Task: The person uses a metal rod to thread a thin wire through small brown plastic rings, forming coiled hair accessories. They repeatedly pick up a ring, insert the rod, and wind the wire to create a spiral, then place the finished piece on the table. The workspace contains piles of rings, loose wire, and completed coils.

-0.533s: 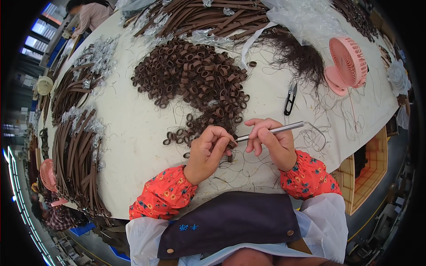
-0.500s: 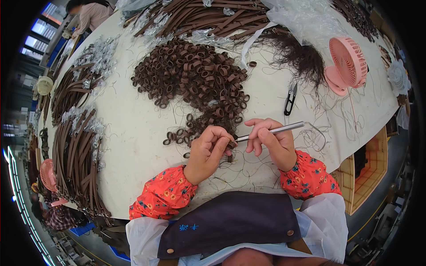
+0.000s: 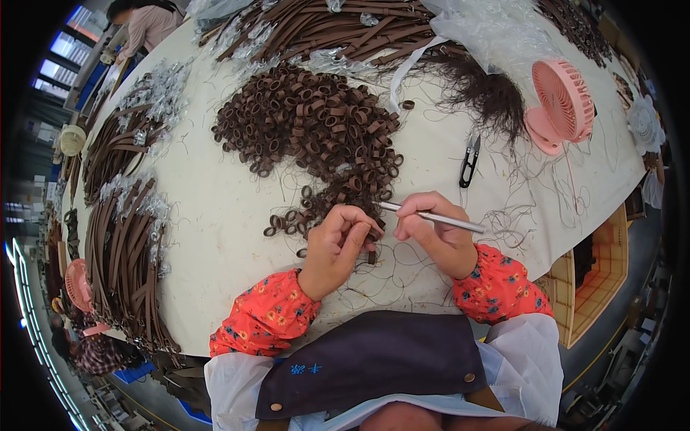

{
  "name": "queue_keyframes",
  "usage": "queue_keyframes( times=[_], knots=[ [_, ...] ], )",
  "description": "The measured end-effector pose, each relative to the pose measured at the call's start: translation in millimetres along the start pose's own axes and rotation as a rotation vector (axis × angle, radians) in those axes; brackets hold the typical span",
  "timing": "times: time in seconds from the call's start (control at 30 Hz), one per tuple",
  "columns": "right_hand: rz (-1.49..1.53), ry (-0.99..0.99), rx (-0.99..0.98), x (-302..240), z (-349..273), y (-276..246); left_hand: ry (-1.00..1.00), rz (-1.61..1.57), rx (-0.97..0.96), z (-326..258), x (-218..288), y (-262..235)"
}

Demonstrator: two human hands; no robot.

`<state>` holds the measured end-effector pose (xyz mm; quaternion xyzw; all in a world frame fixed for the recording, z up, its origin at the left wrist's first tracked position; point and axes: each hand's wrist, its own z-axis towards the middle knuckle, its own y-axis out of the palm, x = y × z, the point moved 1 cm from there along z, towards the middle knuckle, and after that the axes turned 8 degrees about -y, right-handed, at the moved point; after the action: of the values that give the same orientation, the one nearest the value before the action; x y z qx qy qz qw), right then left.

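My left hand (image 3: pixel 333 246) is closed in a pinch on a small brown strap loop (image 3: pixel 377 231), mostly hidden by the fingertips. To its right, my right hand (image 3: pixel 440 241) grips a slim silver metal rod tool (image 3: pixel 463 223). The rod slants across the fingers, its left end beside the loop but apart from my left fingertips. Too fine to make out is what sits at that end. Just beyond my hands spreads a large heap of brown strap loops (image 3: pixel 316 108), with loose dark threads around it.
Black thread snips (image 3: pixel 470 161) lie beyond my right hand, near a pink fan (image 3: pixel 563 100). A bunch of dark thread (image 3: pixel 496 97) is behind them. Brown straps (image 3: pixel 126 251) line the left side and the far edge (image 3: pixel 338 29). A wooden box (image 3: pixel 593 276) stands at right.
My right hand has shifted slightly left and its fingers have closed further around the rod. The rod now tilts down to the right instead of up. My left hand stays nearly in place.
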<state>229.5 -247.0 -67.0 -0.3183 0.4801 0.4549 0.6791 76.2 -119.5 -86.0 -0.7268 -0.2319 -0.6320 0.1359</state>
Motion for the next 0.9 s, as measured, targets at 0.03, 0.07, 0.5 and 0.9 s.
queue_keyframes(
  times=[0.03, 0.07, 0.5, 0.9],
  knots=[
    [-0.178, -0.069, -0.038, 1, 0, 2, 0.027, 0.032, 0.006, 0, -1, 0],
    [-0.356, -0.139, -0.076, 2, 1, 4, 0.055, 0.064, 0.012, 0, -3, 1],
    [0.325, 0.291, 0.184, 7, 7, -1, 0.716, 1.154, 0.109, 2, 17, -1],
    [0.23, 0.153, 0.025, 10, 1, 7, 0.166, 0.131, 0.042, 2, -4, -3]
  ],
)
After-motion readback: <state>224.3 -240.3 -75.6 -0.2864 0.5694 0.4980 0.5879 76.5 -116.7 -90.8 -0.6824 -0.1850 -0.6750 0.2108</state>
